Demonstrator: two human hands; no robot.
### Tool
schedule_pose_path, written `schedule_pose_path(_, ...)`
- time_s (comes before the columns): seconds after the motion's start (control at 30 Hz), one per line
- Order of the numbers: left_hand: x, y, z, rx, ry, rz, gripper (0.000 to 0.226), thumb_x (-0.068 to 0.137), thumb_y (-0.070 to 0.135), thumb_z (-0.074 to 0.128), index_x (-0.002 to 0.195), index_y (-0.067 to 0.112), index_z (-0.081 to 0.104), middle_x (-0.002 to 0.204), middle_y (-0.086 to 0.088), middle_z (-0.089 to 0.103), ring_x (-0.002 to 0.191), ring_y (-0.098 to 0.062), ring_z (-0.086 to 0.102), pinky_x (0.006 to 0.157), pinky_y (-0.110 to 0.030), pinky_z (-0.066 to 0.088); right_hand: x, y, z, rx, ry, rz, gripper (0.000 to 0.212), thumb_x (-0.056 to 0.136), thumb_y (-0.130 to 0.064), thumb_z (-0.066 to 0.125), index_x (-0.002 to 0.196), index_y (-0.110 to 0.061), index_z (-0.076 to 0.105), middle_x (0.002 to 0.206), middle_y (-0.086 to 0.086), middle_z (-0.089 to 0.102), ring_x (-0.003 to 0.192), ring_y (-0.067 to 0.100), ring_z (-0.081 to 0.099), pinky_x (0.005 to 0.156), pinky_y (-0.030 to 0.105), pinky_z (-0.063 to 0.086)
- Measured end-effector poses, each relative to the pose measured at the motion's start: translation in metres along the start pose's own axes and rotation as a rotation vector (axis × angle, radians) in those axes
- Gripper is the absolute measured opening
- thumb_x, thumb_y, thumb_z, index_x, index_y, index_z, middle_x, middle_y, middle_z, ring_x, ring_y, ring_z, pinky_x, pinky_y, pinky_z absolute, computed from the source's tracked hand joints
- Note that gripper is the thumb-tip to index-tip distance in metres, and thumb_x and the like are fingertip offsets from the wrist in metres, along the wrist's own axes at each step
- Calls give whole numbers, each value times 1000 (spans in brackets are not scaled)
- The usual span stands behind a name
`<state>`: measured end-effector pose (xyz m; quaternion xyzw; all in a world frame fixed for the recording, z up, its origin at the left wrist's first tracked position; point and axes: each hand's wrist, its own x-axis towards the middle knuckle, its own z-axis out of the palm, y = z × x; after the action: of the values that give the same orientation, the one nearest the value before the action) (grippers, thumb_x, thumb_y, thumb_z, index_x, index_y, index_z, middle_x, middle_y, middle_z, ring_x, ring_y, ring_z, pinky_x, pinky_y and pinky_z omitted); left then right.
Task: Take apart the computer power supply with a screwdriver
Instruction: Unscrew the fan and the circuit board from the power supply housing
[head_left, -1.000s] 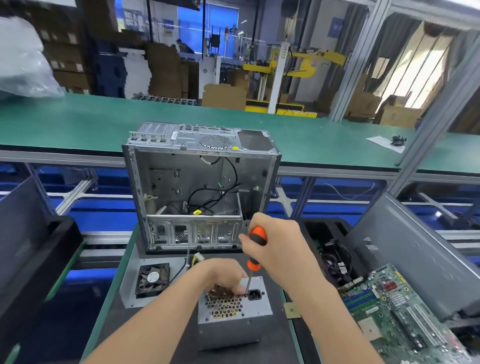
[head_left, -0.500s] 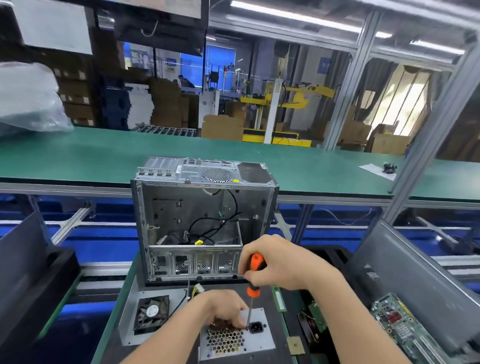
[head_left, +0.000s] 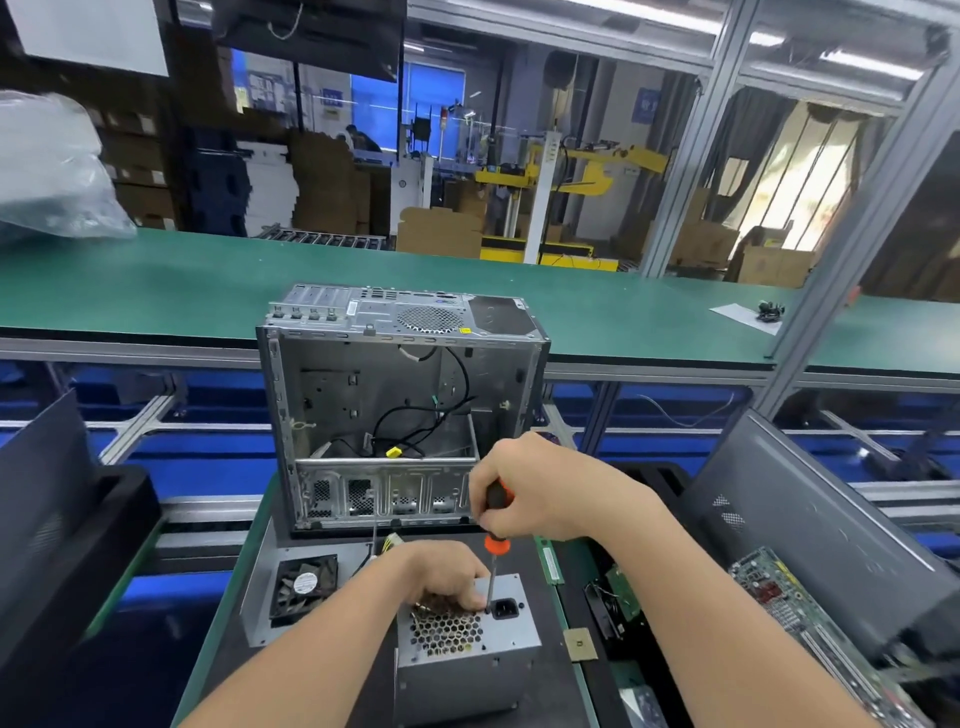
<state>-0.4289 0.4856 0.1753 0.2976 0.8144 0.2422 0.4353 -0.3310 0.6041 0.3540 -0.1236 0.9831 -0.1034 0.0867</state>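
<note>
Bright overhead strip lights; window glare right; wide-angle edge bending; soft blur

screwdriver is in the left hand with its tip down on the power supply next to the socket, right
No, the head view shows the right hand gripping the screwdriver, tip down next to the socket; the left hand holds the power supply.

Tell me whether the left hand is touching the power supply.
Touching. Head view: the left hand curls its fingers down onto the power supply, on its vented top.
</note>
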Motion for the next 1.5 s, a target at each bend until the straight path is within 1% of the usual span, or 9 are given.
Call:
schedule_pose_path(0.13, -2, -1, 2, -32, 10, 26, 16, 94, 9, 62, 82, 20, 66, 83, 5, 59, 79, -16, 49, 66, -29, 38, -6, 6, -11, -55, -98, -3, 29, 84, -14, 72, 107, -32, 69, 85, -13, 65, 84, 13, 63, 69, 36, 57)
schedule_pose_path(0.23, -6, 2, 4, -61, 49, 43, 33, 93, 8, 62, 68, 29, 71, 63, 15, 62, 66, -16, 49, 64, -32, 39, -1, 4, 4, -60, 56, 106, 20, 86, -38, 71, 85, -21, 61, 72, -6, 62, 73, 19, 61, 61, 37, 55)
schedule_pose_path(0.33, -6, 0, 8, -92, 91, 38, 18, 93, 7, 64, 99, 16, 78, 87, 7, 72, 73, -9, 65, 79, -33, 49, 11, 1, 21, -125, 213, 184, 48, 98, -50, 62, 70, -13, 51, 59, 1, 51, 59, 22, 54, 56, 35, 51)
schedule_pose_path(0.43, -5, -3, 8, -105, 91, 65, 17, 91, 5, 64, 88, 19, 75, 63, 15, 65, 50, 6, 50, 61, -22, 37, 14, 3, 26, -86, 214, 118, 24, 98, -33, 64, 80, -19, 58, 70, -4, 57, 69, 20, 61, 60, 34, 51)
schedule_pose_path(0.57, -8, -6, 9, -123, 76, 115, 10, 86, 7, 64, 85, 16, 61, 79, -4, 46, 66, -15, 34, 63, -32, 25, 1, 11, 16, 23, 121, 16, 18, 92, -21, 70, 94, -33, 57, 73, -14, 62, 60, 0, 56, 50, 14, 36)
schedule_pose_path(0.77, -13, -4, 7, -172, 50, 85, 37, 87, 6, 61, 56, 23, 48, 57, 10, 36, 54, -12, 25, 56, -31, 20, -5, 8, 11, 28, 105, 44, 12, 83, -26, 72, 87, -30, 61, 72, -13, 63, 71, 4, 57, 56, 28, 45)
schedule_pose_path(0.97, -16, 0, 7, -176, 33, 52, 21, 97, 2, 57, 84, 15, 47, 47, 18, 45, 49, -5, 36, 59, -30, 27, 8, 9, 19, -103, 243, 349, 55, 98, -47, 65, 64, -12, 39, 58, 4, 46, 47, 21, 48, 42, 24, 34)
schedule_pose_path(1.27, -11, -3, 6, -126, 36, 80, 47, 95, 5, 62, 53, 22, 51, 53, 13, 41, 49, -7, 33, 56, -29, 26, -5, 15, 6, 3, 39, -99, 15, 91, -22, 76, 88, -30, 64, 79, -13, 65, 75, 5, 61, 65, 28, 52)
schedule_pose_path(1.5, -10, -5, 7, -176, 15, 77, 49, 95, 2, 59, 55, 30, 67, 53, 18, 57, 46, 2, 47, 55, -23, 35, -6, 7, 3, 30, 0, -52, 21, 79, -20, 74, 91, -30, 59, 84, -8, 70, 80, 12, 66, 65, 35, 55)
